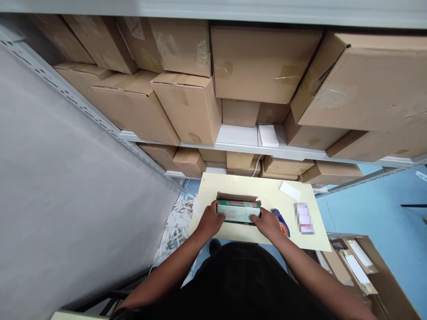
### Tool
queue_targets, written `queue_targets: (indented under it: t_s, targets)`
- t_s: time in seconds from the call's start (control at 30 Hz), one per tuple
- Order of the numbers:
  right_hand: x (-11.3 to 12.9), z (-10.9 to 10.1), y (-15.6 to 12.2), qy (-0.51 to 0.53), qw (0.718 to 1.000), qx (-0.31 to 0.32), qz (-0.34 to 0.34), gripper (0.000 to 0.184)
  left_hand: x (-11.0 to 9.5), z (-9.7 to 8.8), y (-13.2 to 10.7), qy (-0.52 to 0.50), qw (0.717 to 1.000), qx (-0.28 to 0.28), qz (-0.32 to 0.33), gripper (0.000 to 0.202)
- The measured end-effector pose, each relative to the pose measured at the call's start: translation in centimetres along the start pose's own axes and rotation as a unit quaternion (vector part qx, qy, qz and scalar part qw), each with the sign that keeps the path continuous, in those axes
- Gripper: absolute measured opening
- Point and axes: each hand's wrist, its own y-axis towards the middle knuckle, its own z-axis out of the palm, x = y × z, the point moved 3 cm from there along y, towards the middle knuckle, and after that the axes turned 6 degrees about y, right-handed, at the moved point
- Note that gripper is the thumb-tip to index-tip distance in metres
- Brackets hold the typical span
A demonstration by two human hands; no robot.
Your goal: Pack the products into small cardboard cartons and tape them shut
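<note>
A green and white product box lies across a small open cardboard carton on a pale yellow table. My left hand grips the box's left end, fingers curled round it. At the box's right end my right hand holds on in the same way. Both forearms reach in from below.
A tape dispenger with a blue and orange body lies just right of my right hand, then a blurred label and a white card. Shelves of stacked cardboard boxes rise behind. Paper strips litter the floor left; an open carton stands right.
</note>
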Motion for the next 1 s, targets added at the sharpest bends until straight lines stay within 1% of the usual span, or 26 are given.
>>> queue_targets:
  t_s: [0.1,0.17,0.27,0.33,0.37,0.4,0.47,0.5,0.53,0.57,0.6,0.63,0.7,0.73,0.77,0.8,0.87,0.93,1.0]
  targets:
    - [-0.8,0.5,0.8,-0.022,1.0,-0.001,-0.008,0.024,0.4,0.6,1.0,0.049,0.998,0.002,0.027,0.055]
    - [-1.1,1.1,1.0,-0.043,0.999,-0.007,-0.03,0.026,0.5,0.9,1.7,0.104,0.993,-0.004,0.058,0.048]
    - [-1.2,2.2,0.9,-0.094,0.993,-0.01,-0.065,0.033,0.5,1.6,2.0,0.177,0.981,0.005,0.081,0.036]
    - [-1.3,2.6,0.8,-0.127,0.989,-0.009,-0.072,0.04,0.5,2.0,1.7,0.179,0.979,0.009,0.094,0.039]
    - [-1.4,2.5,0.6,-0.137,0.988,-0.013,-0.073,0.041,0.6,2.2,1.4,0.166,0.981,0.002,0.102,0.043]
    - [-1.6,2.4,0.5,-0.139,0.987,-0.023,-0.078,0.039,0.7,2.2,1.1,0.149,0.983,-0.013,0.108,0.048]
    - [-2.4,1.6,0.0,-0.126,0.986,-0.066,-0.092,0.034,1.5,2.2,0.5,0.109,0.986,-0.063,0.106,0.059]
    - [-3.0,1.3,-0.3,-0.112,0.985,-0.091,-0.094,0.032,2.1,2.1,0.3,0.085,0.988,-0.085,0.096,0.064]
    - [-3.8,1.0,-0.5,-0.091,0.986,-0.11,-0.083,0.031,2.8,2.1,0.3,0.056,0.991,-0.095,0.079,0.068]
    - [-4.7,0.9,-0.8,-0.058,0.991,-0.111,-0.05,0.032,3.6,2.2,0.3,0.02,0.995,-0.083,0.055,0.07]
    - [-5.6,1.1,-0.9,-0.017,0.995,-0.094,-0.001,0.033,4.5,2.4,0.4,-0.02,0.998,-0.054,0.027,0.069]
    - [-6.5,1.5,-1.1,0.025,0.996,-0.064,0.052,0.035,5.4,2.8,0.6,-0.064,0.998,-0.018,-0.004,0.068]
    - [-7.6,2.7,-1.2,0.117,0.984,0.022,0.135,0.039,7.0,3.6,1.0,-0.156,0.985,0.044,-0.062,0.067]
    - [-7.8,3.4,-1.1,0.163,0.972,0.059,0.157,0.04,7.7,3.9,1.1,-0.198,0.974,0.063,-0.084,0.069]
    - [-8.0,3.9,-0.9,0.202,0.961,0.082,0.169,0.04,8.3,4.3,1.2,-0.232,0.964,0.075,-0.105,0.07]
    - [-8.0,4.2,-0.7,0.233,0.952,0.092,0.177,0.039,8.8,4.7,1.3,-0.256,0.955,0.085,-0.127,0.07]
    - [-8.1,4.5,0.0,0.271,0.938,0.093,0.195,0.039,9.8,5.5,1.1,-0.279,0.94,0.106,-0.167,0.064]
    - [-8.2,4.4,0.7,0.263,0.943,0.08,0.187,0.043,10.4,6.2,0.6,-0.285,0.932,0.113,-0.191,0.058]
    - [-8.3,4.2,1.4,0.245,0.955,0.074,0.151,0.048,10.5,6.8,0.0,-0.298,0.929,0.102,-0.194,0.057]
